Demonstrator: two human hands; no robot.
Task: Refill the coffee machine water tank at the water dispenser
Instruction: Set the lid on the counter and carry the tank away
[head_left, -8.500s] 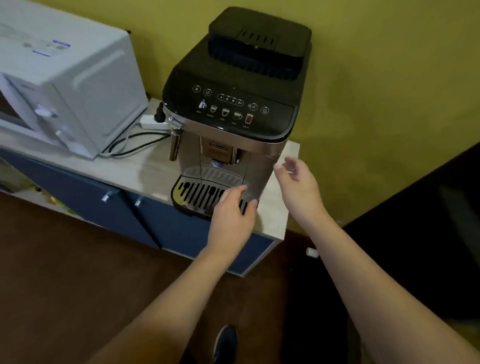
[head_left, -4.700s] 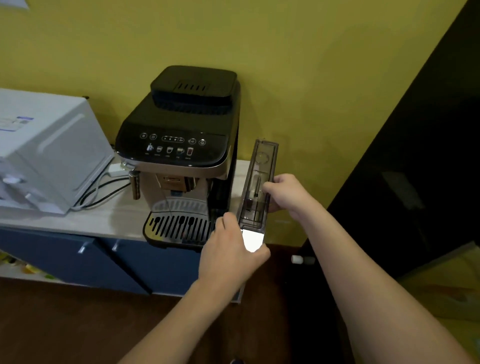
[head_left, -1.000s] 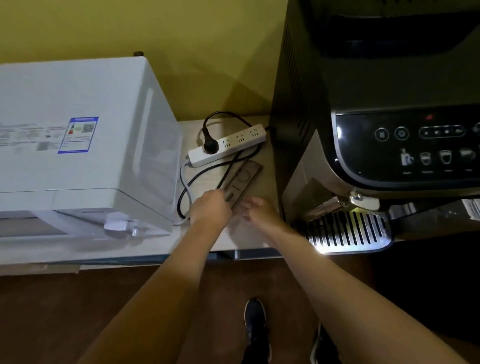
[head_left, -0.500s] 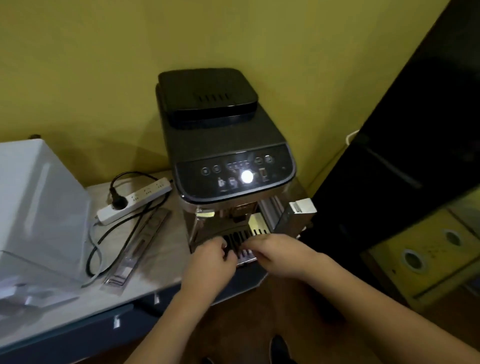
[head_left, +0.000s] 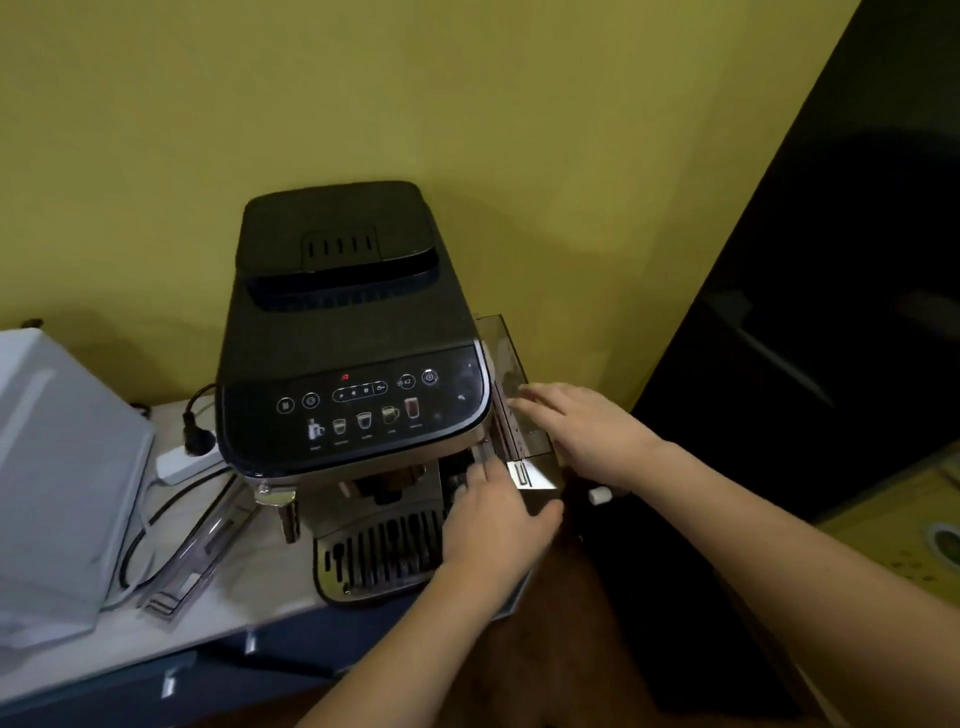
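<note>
the water tank was a narrow, clear, smoky-tinted plastic box with a silver front plate, standing upright along the right side of the coffee machine and sticking partway out of its slot toward the front. its top was open, and its lid, a long clear strip, lay flat on the counter to the left of the machine, near a white power strip and its black cables. the left hand was at the tank's front lower end, fingers spread against the silver plate and thumb curled under its right corner; whether it truly gripped was blurred. the right hand lay over the tank's outer right wall with fingers stretched flat and apart across the open top, seemingly resting on it rather than closed around it. so the tank sat between the two hands, touching both. a white appliance stood at the far left.
</note>
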